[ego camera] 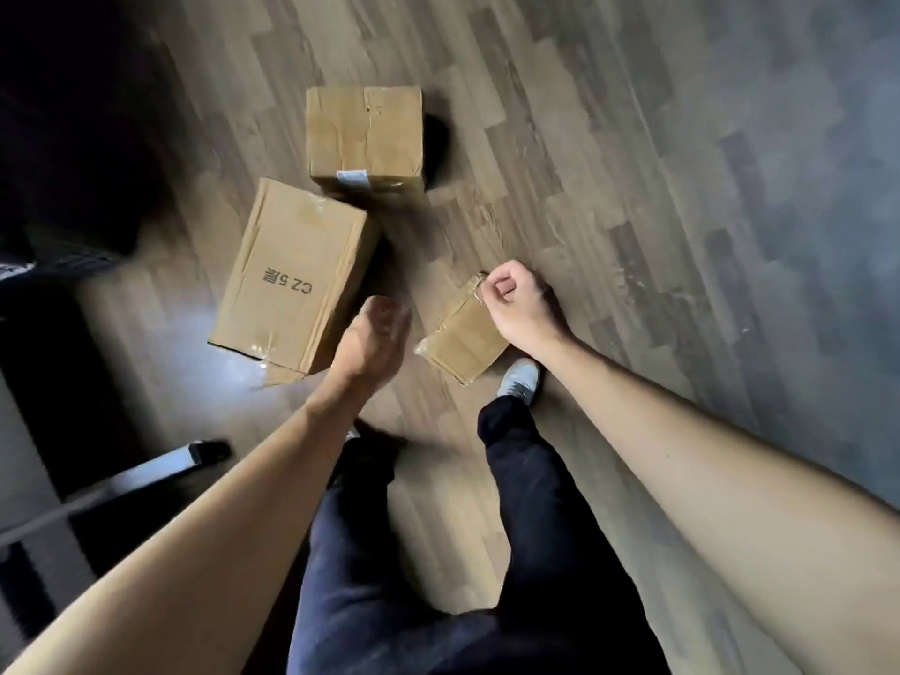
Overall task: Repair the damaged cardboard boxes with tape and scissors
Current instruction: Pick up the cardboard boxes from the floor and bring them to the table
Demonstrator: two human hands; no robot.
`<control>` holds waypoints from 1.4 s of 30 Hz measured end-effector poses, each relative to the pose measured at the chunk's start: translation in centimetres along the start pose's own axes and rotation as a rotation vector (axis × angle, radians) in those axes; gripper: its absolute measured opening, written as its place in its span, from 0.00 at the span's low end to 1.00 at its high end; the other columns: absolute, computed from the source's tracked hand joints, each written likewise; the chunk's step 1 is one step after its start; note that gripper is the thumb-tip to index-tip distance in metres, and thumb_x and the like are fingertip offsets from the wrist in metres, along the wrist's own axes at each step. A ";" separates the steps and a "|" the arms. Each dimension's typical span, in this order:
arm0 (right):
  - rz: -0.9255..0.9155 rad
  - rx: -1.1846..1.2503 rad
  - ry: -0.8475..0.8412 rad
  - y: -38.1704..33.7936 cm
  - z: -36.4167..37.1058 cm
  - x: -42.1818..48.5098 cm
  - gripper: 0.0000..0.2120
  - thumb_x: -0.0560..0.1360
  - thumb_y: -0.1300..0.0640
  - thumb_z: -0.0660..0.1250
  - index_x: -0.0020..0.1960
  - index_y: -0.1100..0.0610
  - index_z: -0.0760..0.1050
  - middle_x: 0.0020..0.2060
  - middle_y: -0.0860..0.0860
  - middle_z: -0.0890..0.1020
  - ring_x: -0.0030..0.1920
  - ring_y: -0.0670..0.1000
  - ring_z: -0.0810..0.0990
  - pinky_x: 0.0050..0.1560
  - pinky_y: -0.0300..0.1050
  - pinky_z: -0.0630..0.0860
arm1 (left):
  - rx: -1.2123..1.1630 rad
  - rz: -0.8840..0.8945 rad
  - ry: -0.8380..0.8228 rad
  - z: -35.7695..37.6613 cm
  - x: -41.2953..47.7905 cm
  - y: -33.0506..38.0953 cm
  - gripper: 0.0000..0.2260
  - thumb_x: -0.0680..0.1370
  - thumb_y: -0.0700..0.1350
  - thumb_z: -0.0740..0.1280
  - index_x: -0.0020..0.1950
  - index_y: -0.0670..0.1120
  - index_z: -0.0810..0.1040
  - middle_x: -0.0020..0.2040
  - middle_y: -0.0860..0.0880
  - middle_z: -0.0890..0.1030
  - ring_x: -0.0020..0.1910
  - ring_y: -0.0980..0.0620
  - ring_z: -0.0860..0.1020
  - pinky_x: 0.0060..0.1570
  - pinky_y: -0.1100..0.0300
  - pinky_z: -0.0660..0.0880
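Floor (609, 138): wood-look planks in mixed browns and greys, pretty much filling the whole shot, and all three boxes sat straight on it.

Big box (292, 280): the largest one, lying left of centre with "CZ 5" plus another character printed on its top face. Clear tape ran across the far end, and a crumpled bit of tape hung off the near corner, which looked kinda beat up.

Square box (365, 136): further away, just beyond the big box and close to its far corner, though I couldn't tell if they touched. Wrinkly tape over the top, white label on the near edge.

Legs (535, 528): the person was standing, dark trousers, with a grey shoe (520, 380) planted right by the little box.

Small box (462, 333): flat little thing near the middle, tilted, shiny tape on its edges, well apart from the other two.

Dark furniture (73, 163): just a murky shape along the left side, couldn't make out what it was.

Right hand (521, 309): fingers curled in, thumb and finger looked pinched at the far corner of the small box, maybe on a tape edge, too blurry to call.

Left hand (372, 338): hovered between the big and small boxes, fingers loose and apart, holding nothing.
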State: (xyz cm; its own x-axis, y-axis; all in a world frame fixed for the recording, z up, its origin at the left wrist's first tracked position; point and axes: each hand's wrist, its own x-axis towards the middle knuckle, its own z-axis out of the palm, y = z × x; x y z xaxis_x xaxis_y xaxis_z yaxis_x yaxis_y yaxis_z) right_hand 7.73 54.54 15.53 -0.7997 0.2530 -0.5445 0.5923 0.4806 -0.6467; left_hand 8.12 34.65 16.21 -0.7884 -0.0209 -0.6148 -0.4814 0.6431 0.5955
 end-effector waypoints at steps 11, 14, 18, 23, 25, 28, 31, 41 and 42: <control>0.006 -0.298 -0.180 14.8 6.6 13.6 0.14 0.79 0.53 0.67 0.60 0.61 0.75 0.56 0.59 0.80 0.59 0.59 0.77 0.59 0.51 0.72 | -0.126 -0.373 -0.081 16.9 10.8 -8.4 0.19 0.81 0.54 0.62 0.66 0.44 0.72 0.54 0.48 0.79 0.52 0.46 0.78 0.58 0.49 0.76; 0.029 -0.351 -0.201 18.6 10.1 18.9 0.17 0.78 0.50 0.67 0.62 0.59 0.73 0.57 0.60 0.78 0.61 0.60 0.75 0.62 0.52 0.71 | -0.128 -0.441 -0.067 20.0 15.5 -12.2 0.20 0.81 0.55 0.61 0.68 0.44 0.70 0.62 0.43 0.77 0.57 0.43 0.77 0.61 0.48 0.75; 0.093 -0.411 -0.208 23.1 14.1 25.0 0.25 0.76 0.44 0.66 0.69 0.55 0.68 0.64 0.60 0.76 0.66 0.62 0.72 0.67 0.55 0.69 | -0.174 -0.621 -0.051 23.8 20.2 -17.5 0.26 0.81 0.57 0.60 0.73 0.44 0.63 0.69 0.40 0.69 0.65 0.39 0.72 0.67 0.45 0.69; 0.210 -0.459 -0.311 27.1 16.9 28.8 0.33 0.78 0.38 0.64 0.74 0.57 0.63 0.71 0.56 0.72 0.71 0.59 0.70 0.68 0.49 0.67 | -0.332 -0.855 0.006 27.3 24.1 -22.5 0.30 0.81 0.59 0.61 0.72 0.37 0.63 0.66 0.39 0.73 0.64 0.39 0.73 0.66 0.46 0.70; 0.244 -0.470 -0.321 28.1 17.5 29.2 0.36 0.77 0.36 0.64 0.76 0.56 0.60 0.74 0.56 0.68 0.72 0.60 0.68 0.69 0.49 0.66 | -0.433 -0.914 0.031 27.9 24.8 -23.5 0.32 0.78 0.62 0.63 0.71 0.39 0.65 0.65 0.40 0.74 0.64 0.40 0.74 0.66 0.45 0.71; 0.255 -0.510 -0.307 28.6 17.8 28.9 0.39 0.76 0.34 0.63 0.78 0.55 0.56 0.75 0.57 0.62 0.74 0.63 0.63 0.70 0.53 0.64 | -0.590 -0.946 0.032 27.9 24.9 -24.0 0.30 0.77 0.62 0.66 0.71 0.43 0.70 0.68 0.44 0.74 0.66 0.43 0.73 0.67 0.48 0.71; 0.281 -0.460 -0.294 28.3 17.6 26.9 0.41 0.76 0.33 0.63 0.79 0.53 0.54 0.76 0.56 0.60 0.74 0.62 0.62 0.72 0.55 0.63 | -0.607 -0.953 0.123 27.1 24.2 -23.8 0.31 0.77 0.61 0.67 0.70 0.41 0.69 0.66 0.43 0.74 0.65 0.41 0.73 0.65 0.52 0.70; 0.259 -0.099 -0.116 17.9 10.5 17.6 0.28 0.79 0.37 0.62 0.65 0.57 0.60 0.51 0.50 0.74 0.52 0.53 0.72 0.50 0.43 0.65 | -0.600 -0.818 0.285 16.9 15.0 -14.0 0.25 0.77 0.53 0.69 0.61 0.43 0.59 0.53 0.44 0.72 0.48 0.49 0.74 0.51 0.54 0.71; 0.245 -0.088 -0.099 16.0 9.3 16.6 0.27 0.79 0.38 0.62 0.64 0.57 0.60 0.47 0.47 0.73 0.50 0.52 0.72 0.49 0.42 0.64 | -0.631 -0.800 0.297 15.6 13.7 -12.5 0.24 0.77 0.51 0.70 0.61 0.43 0.59 0.50 0.46 0.71 0.45 0.52 0.73 0.45 0.58 0.71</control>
State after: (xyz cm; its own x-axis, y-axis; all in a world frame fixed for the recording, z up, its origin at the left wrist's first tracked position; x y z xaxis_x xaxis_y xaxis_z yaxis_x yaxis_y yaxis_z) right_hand 4.87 58.61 -8.87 -0.6179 0.2893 -0.7311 0.7524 0.4874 -0.4431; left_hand 9.34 38.23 -7.70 -0.1753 -0.5031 -0.8463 -0.9459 -0.1523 0.2864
